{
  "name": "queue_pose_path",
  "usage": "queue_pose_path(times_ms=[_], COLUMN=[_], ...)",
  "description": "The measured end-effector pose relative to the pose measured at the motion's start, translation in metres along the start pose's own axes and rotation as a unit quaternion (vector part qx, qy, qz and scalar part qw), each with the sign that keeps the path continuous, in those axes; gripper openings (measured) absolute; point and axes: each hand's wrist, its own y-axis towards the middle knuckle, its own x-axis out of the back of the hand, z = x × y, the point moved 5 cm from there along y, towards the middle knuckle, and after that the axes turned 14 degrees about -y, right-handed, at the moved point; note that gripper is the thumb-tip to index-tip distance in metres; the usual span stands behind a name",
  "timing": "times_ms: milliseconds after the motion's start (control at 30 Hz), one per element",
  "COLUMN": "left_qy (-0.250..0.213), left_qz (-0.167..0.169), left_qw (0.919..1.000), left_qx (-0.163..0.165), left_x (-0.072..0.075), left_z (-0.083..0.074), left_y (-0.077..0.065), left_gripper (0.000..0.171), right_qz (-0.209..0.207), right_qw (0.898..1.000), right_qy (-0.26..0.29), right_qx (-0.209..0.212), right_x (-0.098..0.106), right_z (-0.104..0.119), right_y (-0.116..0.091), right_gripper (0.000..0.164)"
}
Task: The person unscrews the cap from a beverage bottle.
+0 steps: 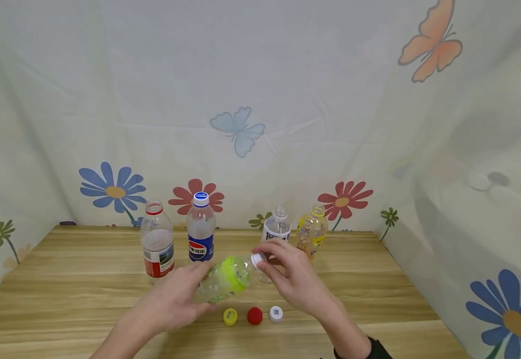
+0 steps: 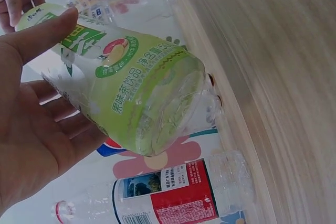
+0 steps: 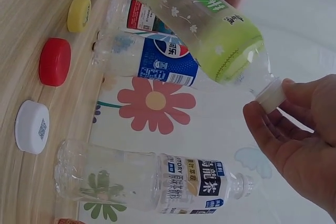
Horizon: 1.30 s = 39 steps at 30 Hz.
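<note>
A clear bottle with a green label is held tilted above the table, its neck toward the right. My left hand grips its body, thumb on one side and fingers on the other in the left wrist view. At the neck, my right hand pinches the white cap between thumb and fingers. Below the bottle lie a yellow cap, a red cap and a white cap with a printed code, side by side on the table.
Behind stand an uncapped red-labelled bottle, a blue-labelled cola bottle with its cap on, an uncapped oolong tea bottle and an uncapped yellow-ringed bottle. A flowered cloth surrounds the wooden table.
</note>
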Motion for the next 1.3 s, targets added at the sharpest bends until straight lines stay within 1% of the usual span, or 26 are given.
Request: queue_pose_path(times_ms=[133, 233, 400, 533, 633, 733, 967, 1300], left_qy=[0.002, 0.007, 0.018, 0.015, 0.016, 0.019, 0.022, 0.056], left_qz=[-0.002, -0.004, -0.008, -0.011, -0.013, -0.015, -0.017, -0.037], left_qw=[1.0, 0.9999, 0.9998, 0.9998, 0.9998, 0.9997, 0.9996, 0.9977], left_qx=[-0.006, -0.01, -0.008, 0.0, 0.003, 0.002, 0.001, 0.0], left_x=[0.001, 0.001, 0.0, 0.0, 0.0, 0.0, -0.001, 0.0], left_z=[0.0, 0.0, 0.0, 0.001, 0.002, 0.002, 0.0, -0.003], left_y=[0.0, -0.001, -0.001, 0.0, 0.001, 0.001, 0.002, 0.0], left_gripper=[0.077, 0.077, 0.077, 0.078, 0.078, 0.078, 0.076, 0.076], right_qz=[-0.006, -0.002, 0.0, 0.01, 0.015, 0.016, 0.019, 0.023], right_qw=[1.0, 1.0, 0.997, 0.993, 0.991, 0.99, 0.991, 0.991], right_qy=[-0.003, -0.007, -0.019, -0.025, -0.021, -0.018, -0.019, -0.006], right_qx=[-0.004, -0.019, -0.068, -0.112, -0.131, -0.136, -0.132, -0.129], right_x=[0.001, 0.001, 0.002, 0.001, 0.0, 0.0, 0.0, -0.001], right_z=[0.0, -0.002, -0.006, -0.009, -0.01, -0.01, -0.008, -0.009], right_y=[-0.001, -0.001, -0.001, -0.002, -0.003, -0.003, -0.003, -0.003], right_gripper=[0.021, 0.019, 0.016, 0.017, 0.017, 0.016, 0.016, 0.015])
